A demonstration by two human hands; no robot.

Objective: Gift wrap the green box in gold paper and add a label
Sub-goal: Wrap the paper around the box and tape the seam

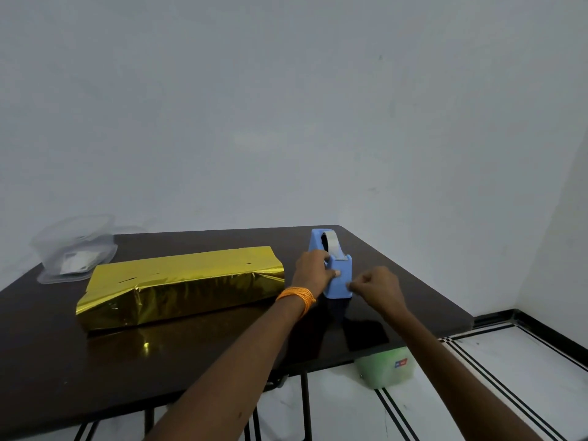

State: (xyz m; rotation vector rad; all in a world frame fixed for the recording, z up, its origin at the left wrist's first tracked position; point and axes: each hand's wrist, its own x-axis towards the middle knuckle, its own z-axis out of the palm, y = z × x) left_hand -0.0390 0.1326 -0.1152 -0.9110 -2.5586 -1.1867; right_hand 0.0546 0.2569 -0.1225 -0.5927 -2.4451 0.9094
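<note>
Hands at tape dispenser [340,281], right of gold-wrapped box [184,281].
Your left hand [313,272] grips the tape dispenser; your right hand [378,288] is curled in a pinch at its front, contents indiscernible.

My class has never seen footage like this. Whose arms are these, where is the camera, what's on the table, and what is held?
No machine here: these are a person's bare arms, filmed by one wide-angle camera worn on their head, looking forward and down. On the dark table are a box wrapped in gold paper, a clear plastic container at the far left, and a blue tape dispenser. The left hand, with orange thread at its wrist, grips the dispenser. The right hand pinches its fingertips beside the dispenser's front, apparently on a tape end too clear to see.
</note>
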